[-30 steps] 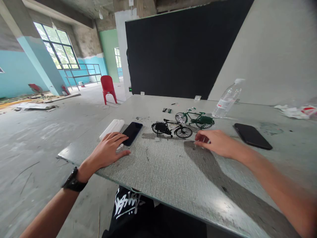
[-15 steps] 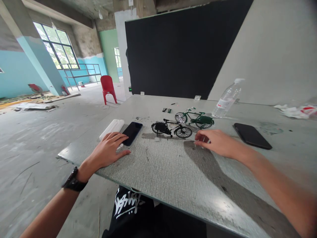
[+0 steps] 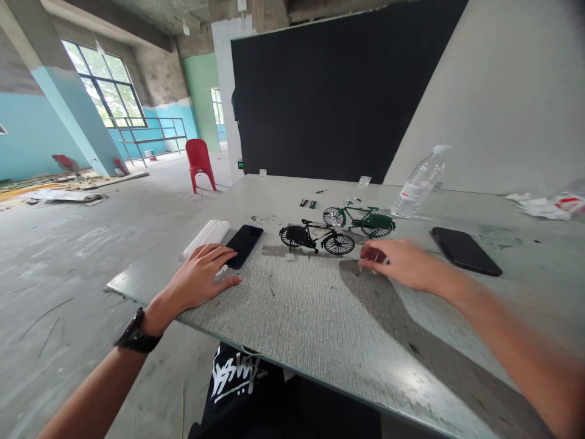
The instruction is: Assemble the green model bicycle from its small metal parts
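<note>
My left hand (image 3: pixel 203 271) lies flat with its fingers spread at the table's left side. Its fingertips touch the lower edge of a dark smartphone (image 3: pixel 245 244), and a white case-like object (image 3: pixel 208 238) is partly hidden behind it. My right hand (image 3: pixel 393 261) rests on its side, fingers curved and thumb apart; no held object shows in the gap. Just left of its fingertips stands a small black model bicycle (image 3: pixel 315 236), apart from the hand. Behind that is a green model bicycle (image 3: pixel 361 219), upright and facing the other way.
A clear plastic bottle (image 3: pixel 418 183) stands tilted in view at the back right. Another black phone (image 3: pixel 465 250) lies beyond my right wrist. Small dark parts (image 3: pixel 308 203) lie near the black panel (image 3: pixel 338 97). Crumpled white packaging (image 3: pixel 548 206) sits far right; a red chair (image 3: pixel 200 164) is on the floor.
</note>
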Motion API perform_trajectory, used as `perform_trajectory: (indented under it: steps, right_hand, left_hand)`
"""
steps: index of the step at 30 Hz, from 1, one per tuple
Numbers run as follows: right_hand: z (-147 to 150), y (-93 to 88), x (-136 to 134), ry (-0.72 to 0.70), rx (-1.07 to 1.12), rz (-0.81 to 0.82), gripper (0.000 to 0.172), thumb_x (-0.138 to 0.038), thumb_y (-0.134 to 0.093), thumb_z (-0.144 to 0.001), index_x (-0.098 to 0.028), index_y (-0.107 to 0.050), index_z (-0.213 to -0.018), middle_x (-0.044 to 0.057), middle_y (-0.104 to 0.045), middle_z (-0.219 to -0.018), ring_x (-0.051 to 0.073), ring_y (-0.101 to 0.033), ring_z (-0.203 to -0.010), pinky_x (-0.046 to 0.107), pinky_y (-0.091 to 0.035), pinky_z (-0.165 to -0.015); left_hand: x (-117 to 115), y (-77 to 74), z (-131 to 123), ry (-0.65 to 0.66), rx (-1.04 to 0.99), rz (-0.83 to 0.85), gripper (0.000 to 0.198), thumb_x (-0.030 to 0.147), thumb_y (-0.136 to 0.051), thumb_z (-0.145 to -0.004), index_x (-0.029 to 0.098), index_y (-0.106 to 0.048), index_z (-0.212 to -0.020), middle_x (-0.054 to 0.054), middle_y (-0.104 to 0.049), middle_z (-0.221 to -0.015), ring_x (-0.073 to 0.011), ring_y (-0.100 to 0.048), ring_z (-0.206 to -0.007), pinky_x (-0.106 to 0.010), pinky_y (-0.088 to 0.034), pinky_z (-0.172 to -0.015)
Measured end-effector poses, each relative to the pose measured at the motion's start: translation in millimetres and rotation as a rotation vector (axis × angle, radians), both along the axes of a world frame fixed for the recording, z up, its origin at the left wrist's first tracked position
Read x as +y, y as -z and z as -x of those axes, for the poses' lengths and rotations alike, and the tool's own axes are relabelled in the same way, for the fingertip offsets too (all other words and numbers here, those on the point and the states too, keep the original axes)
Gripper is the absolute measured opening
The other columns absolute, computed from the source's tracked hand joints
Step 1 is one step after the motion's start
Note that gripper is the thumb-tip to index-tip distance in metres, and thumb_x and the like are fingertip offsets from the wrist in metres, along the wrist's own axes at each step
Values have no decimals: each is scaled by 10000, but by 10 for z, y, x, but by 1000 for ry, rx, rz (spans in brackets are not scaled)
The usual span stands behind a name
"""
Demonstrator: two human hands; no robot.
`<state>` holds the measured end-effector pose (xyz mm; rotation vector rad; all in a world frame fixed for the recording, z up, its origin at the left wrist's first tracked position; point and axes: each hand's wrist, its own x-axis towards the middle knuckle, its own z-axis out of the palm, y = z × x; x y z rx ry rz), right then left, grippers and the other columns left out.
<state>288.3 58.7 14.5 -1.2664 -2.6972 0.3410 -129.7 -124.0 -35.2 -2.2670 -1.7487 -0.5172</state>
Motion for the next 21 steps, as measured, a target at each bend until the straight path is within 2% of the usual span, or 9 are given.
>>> perform_trajectory:
  steps: [21]
  right_hand:
    - [5, -6, -12, 3, -17, -5, 343, -545, -534, -907, -224, -655, -926, 101, -724, -911, 258, -665, -810, 426, -504, -737]
  left_hand:
    - [1, 2, 7, -1, 20, -1, 564, 615, -534, -950, 232, -570, -1362, -77, -609, -1382, -287, -508, -1299, -517, -402, -1103]
